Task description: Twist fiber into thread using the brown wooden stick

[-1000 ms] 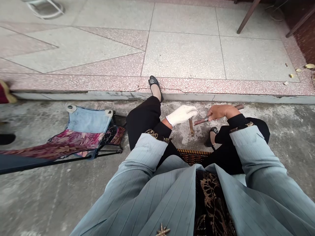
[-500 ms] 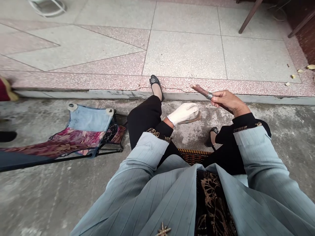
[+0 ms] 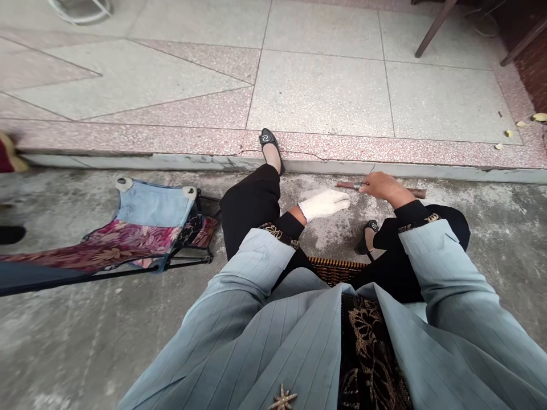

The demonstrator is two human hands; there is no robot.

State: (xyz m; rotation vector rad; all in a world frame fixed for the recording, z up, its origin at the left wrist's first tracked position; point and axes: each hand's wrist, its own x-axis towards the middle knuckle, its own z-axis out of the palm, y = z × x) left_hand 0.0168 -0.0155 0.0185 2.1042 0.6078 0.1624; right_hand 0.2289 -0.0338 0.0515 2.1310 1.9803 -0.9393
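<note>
My right hand (image 3: 382, 187) is bare and closed around a brown wooden stick (image 3: 416, 193). The stick lies nearly level, poking out on both sides of the fist. Silvery wire (image 3: 357, 185) is wound around it just left of my fingers. Close by on the left, my left hand (image 3: 325, 204) wears a white knitted glove. Its fingers are bent and pressed together, palm turned down, a little below the stick's left end. Whatever it grips is hidden under the glove.
A folding chair (image 3: 149, 205) with blue and floral cloth stands at the left. Ahead runs a raised tiled step (image 3: 325, 94), my left shoe (image 3: 269, 139) on its edge. A woven seat (image 3: 337, 270) shows beneath me. Dark wooden legs (image 3: 436, 28) stand at the far right.
My right hand has come lower and turned the stick from slanted to nearly level. My gloved left hand has shifted slightly right; the curved brown piece beneath it no longer shows.
</note>
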